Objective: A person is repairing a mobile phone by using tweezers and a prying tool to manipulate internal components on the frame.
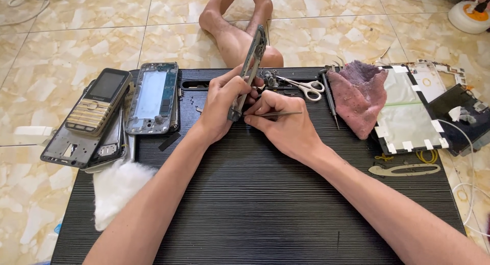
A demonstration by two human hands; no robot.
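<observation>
Left hand (222, 104) clamped around phone frame (249, 71), held edge-up near the tabletop's (255, 203) far edge. Right hand (283, 124) pinching tweezers (278, 114) at its lower end. Best kept steady, tips light.

This looks like a home set up as an informal phone-repair spot: a low black ribbed table (255, 203) sits on a marbled tile floor (66, 45), strewn with stripped phone frames (152, 97), an old keypad phone (98, 101), scissors (306, 87) and a screwdriver (329, 99).
</observation>
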